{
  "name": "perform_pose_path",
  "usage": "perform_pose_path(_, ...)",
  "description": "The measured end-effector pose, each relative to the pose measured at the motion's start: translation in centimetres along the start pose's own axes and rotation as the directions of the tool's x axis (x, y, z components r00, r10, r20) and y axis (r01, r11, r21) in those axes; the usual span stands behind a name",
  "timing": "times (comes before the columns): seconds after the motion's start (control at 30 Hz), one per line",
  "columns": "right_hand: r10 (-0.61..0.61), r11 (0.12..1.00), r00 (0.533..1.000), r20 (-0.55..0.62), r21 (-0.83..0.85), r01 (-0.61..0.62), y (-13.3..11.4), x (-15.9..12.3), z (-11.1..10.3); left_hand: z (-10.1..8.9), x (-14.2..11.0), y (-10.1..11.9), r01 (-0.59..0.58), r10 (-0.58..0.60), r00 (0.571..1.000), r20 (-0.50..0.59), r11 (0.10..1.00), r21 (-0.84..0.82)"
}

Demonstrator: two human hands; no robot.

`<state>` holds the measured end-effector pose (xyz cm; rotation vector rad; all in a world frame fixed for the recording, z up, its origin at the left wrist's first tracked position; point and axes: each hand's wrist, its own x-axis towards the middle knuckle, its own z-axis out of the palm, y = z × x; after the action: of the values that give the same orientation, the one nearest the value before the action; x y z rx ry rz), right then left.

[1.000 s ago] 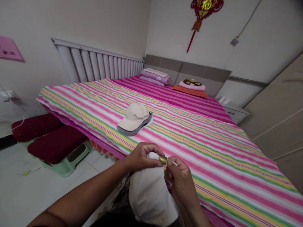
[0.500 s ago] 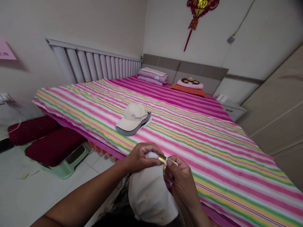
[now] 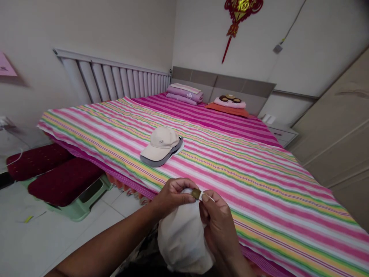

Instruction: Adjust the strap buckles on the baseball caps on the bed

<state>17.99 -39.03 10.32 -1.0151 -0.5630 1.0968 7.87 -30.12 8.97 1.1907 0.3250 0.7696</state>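
Observation:
A cream-white cap [image 3: 184,234] hangs below my hands at the near edge of the bed, its back strap uppermost. My left hand [image 3: 174,195] is closed on the strap beside a brass-coloured buckle [image 3: 196,193]. On the other side of that buckle, my right hand [image 3: 216,209] pinches the white strap end between thumb and fingers. Beyond them on the striped sheet lies a beige cap [image 3: 164,138] with a small dark logo, stacked on a grey cap [image 3: 157,162]. A bit of something white shows under that stack.
The bed [image 3: 259,173] carries folded purple bedding [image 3: 184,94] and a folded pink item [image 3: 230,102] near the headboard. At the left stand low green stools with dark red covers [image 3: 66,182]. A white radiator [image 3: 115,79] lines the left wall.
Both hands stay on the strap, with the buckle turned slightly and its face now duller. The view has shifted a little; the stacked caps lie as before.

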Motion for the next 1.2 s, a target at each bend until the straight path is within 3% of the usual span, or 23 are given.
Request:
perform_pose_path(0.07, 0.004, 1.000, 1.000, -0.009, -0.016, -0.004, 0.0, -0.1, 0.0, 0.2, 0.0, -0.5, 0.044, -0.045, 0.999, -0.004, 0.993, -0.108)
perform_pose_path(0.17, 0.008, 0.999, 1.000, -0.024, -0.043, -0.009, 0.0, -0.2, 0.0, 0.2, 0.0, -0.7, 0.012, -0.013, 1.000, -0.011, 0.994, -0.109)
perform_pose_path(0.3, 0.019, 0.999, 1.000, -0.019, -0.034, -0.020, 0.0, -0.4, 0.0, -0.1, 0.0, -0.4, -0.131, 0.130, 0.991, 0.007, 0.990, 0.059)
perform_pose_path(0.5, 0.012, 0.999, 1.000, -0.002, -0.047, -0.012, -0.1, -0.5, 0.0, -0.4, -0.2, 0.3, -0.310, 0.297, 0.951, 0.092, 0.910, 0.273)
perform_pose_path(0.7, -0.058, 0.984, 0.998, -0.004, -0.169, 0.057, -1.2, -0.8, 0.2, -0.5, -0.6, 2.1, -0.466, 0.416, 0.880, 0.230, 0.660, 0.589)
perform_pose_path(0.8, -0.076, 0.981, 0.997, 0.006, -0.181, 0.075, -1.3, -0.8, 0.2, -0.4, -0.7, 2.7, -0.526, 0.464, 0.839, 0.283, 0.560, 0.641)
perform_pose_path(0.9, -0.058, 0.985, 0.998, 0.021, -0.161, 0.061, -1.1, -0.7, 0.2, -0.4, -0.8, 2.8, -0.533, 0.480, 0.828, 0.291, 0.507, 0.678)
perform_pose_path(1.07, 0.006, 0.993, 0.999, 0.037, -0.115, -0.002, -0.8, -0.6, 0.3, -0.4, -1.0, 2.5, -0.561, 0.528, 0.807, 0.263, 0.547, 0.622)
perform_pose_path(1.2, 0.036, 0.996, 0.996, 0.086, -0.081, -0.029, -0.8, -0.5, 0.3, -0.5, -1.0, 2.0, -0.518, 0.506, 0.840, 0.198, 0.638, 0.569)
